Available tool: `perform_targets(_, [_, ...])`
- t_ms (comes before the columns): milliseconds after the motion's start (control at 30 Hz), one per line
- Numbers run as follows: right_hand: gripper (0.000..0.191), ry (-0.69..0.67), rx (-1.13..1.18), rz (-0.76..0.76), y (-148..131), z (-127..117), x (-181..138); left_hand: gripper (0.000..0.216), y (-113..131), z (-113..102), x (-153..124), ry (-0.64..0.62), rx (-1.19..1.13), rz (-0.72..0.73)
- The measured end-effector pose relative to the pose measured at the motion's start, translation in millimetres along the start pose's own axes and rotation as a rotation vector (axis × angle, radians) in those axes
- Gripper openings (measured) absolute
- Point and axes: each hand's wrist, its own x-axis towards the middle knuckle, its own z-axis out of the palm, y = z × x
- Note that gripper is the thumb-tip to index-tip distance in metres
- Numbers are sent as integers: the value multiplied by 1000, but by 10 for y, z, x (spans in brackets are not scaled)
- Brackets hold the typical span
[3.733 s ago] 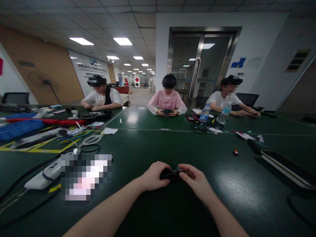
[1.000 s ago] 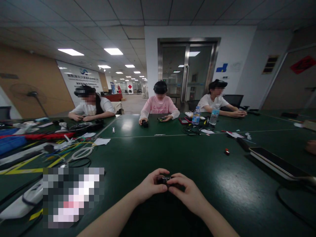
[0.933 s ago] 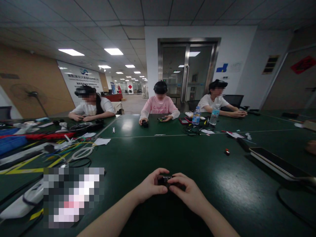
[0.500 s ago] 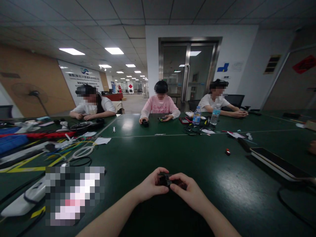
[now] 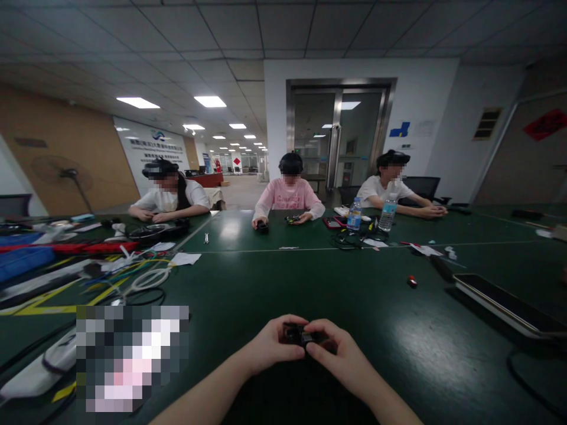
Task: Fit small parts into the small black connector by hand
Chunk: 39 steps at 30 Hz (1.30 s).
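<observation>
Between my two hands, just above the green table (image 5: 248, 289), is a small black object (image 5: 296, 333); its exact kind is too dark and small to make out. My left hand (image 5: 274, 342) curls round its left side, fingers over the top and thumb below. From the right, my right hand (image 5: 333, 348) pinches the same object with thumb and forefinger. The two hands' fingertips nearly meet over it and hide part of it.
Cables (image 5: 150, 277) and a white power strip (image 5: 53, 366) lie at left. A flat dark-topped device (image 5: 505, 301) and a small red item (image 5: 411, 281) are at right. Bottles (image 5: 388, 213) stand farther back. Three people sit across the table, one (image 5: 290, 195) handling dark objects.
The whole view has shifted slightly, so the scene sits a little lower. My fingers have moved slightly on the black object, my right fingertips now higher over its top.
</observation>
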Motion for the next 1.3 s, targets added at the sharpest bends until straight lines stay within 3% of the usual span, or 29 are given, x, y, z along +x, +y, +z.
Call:
perform_targets(267, [16,15,47,-38,18,-21,10,52,-16,13,26,32,-26,5])
perform_targets(467, [24,91,159,-10,76,-87,31,49,-23,-2,18,2,-48,24])
perform_targets(933, [39,468,484,31,121,-326,27,50,16,16,-1,14,-69,10])
perform_targets(1300, [32,637,709,22,52,-441,18,50,120,61,-38,34,-64,-33])
